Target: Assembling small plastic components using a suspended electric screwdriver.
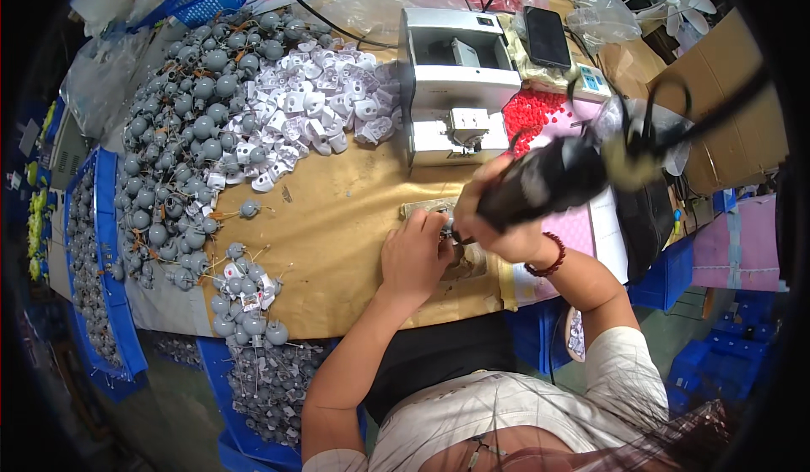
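Within right fingers [474, 195], cylindrical tool [544, 183]

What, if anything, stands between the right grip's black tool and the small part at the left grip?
Nothing visible: the black tool in the right grip points toward the small part, with the left grip on its other side. Whether tool and part touch is unclear.

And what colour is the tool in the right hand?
The tool looks mostly black; head view shows it best.
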A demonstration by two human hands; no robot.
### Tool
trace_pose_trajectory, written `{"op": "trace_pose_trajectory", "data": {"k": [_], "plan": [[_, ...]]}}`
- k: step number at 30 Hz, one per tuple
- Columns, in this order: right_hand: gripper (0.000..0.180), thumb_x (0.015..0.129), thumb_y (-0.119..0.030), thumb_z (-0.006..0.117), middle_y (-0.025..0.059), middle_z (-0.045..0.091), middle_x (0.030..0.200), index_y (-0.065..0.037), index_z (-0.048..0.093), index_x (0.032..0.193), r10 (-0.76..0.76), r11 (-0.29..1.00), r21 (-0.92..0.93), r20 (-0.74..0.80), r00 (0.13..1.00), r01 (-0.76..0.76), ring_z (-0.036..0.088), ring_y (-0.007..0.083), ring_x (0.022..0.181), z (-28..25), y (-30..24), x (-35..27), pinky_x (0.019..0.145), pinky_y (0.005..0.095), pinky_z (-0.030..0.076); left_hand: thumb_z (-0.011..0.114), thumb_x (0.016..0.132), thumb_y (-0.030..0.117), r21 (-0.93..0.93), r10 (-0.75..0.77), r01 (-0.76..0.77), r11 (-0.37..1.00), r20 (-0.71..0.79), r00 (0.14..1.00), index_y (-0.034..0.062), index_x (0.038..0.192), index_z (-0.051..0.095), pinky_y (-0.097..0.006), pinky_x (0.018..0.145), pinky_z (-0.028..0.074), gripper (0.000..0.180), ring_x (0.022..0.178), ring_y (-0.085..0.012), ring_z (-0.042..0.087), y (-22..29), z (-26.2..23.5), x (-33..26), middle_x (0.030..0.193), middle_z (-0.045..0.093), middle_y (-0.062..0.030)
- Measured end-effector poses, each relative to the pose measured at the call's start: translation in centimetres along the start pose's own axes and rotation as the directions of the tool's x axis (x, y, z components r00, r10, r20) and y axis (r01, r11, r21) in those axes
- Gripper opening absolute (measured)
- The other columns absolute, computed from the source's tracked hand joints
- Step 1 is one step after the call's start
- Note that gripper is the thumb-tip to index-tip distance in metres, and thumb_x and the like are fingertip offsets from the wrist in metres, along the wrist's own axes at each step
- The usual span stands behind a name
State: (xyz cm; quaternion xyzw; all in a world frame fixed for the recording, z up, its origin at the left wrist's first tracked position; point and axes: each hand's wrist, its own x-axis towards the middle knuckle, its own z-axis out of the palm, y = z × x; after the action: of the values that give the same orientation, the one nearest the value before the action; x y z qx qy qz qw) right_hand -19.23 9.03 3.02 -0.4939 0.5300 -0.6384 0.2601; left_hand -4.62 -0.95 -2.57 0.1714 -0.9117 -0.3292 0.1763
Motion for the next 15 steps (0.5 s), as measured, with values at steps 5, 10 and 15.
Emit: {"op": "trace_pose_trajectory", "data": {"k": [5,10,15], "plan": [[0.036,0.09,-0.004,0.072,0.0032,0.063,0.091,-0.002,0.05,0.119,0.184,0.964,-0.063,-0.539,0.822,-0.257,0.062,0.0099,0.076,-4.9,-0.1,2.2,0.066,0.0251,0.052,0.076,0.079,0.015,0.006,-0.047,0.047,0.999,-0.043,0.998,0.0042,0.115,0.063,-0.043,0.082,0.049,0.04,0.097,-0.0343,0.063,0.5,-0.1,-0.1,0.115,0.062,-0.0108],[0.052,0.091,-0.004,0.068,0.0127,0.058,0.12,0.0,0.049,0.138,-0.239,0.683,-0.709,-0.445,0.863,-0.177,0.06,0.0188,0.102,-6.8,1.8,0.0,0.082,0.0269,0.05,0.077,0.078,0.013,-0.06,0.034,-0.039,0.997,-0.069,0.997,0.0063,0.111,0.065,-0.041,0.081,0.048,0.035,0.097,-0.0294,0.064,-0.2,0.2,-0.7,0.113,0.065,-0.0078],[0.023,0.087,-0.003,0.072,0.0158,0.069,0.107,0.002,0.069,0.11,0.107,0.824,-0.559,-0.01,0.994,-0.094,0.064,0.0296,0.105,-2.1,1.9,-2.7,0.091,0.0378,0.05,0.077,0.079,0.012,-0.034,0.077,-0.081,0.996,-0.089,0.993,0.008,0.111,0.066,-0.039,0.078,0.047,0.034,0.095,-0.0273,0.064,-0.2,0.6,-0.8,0.107,0.069,-0.0057]]}}
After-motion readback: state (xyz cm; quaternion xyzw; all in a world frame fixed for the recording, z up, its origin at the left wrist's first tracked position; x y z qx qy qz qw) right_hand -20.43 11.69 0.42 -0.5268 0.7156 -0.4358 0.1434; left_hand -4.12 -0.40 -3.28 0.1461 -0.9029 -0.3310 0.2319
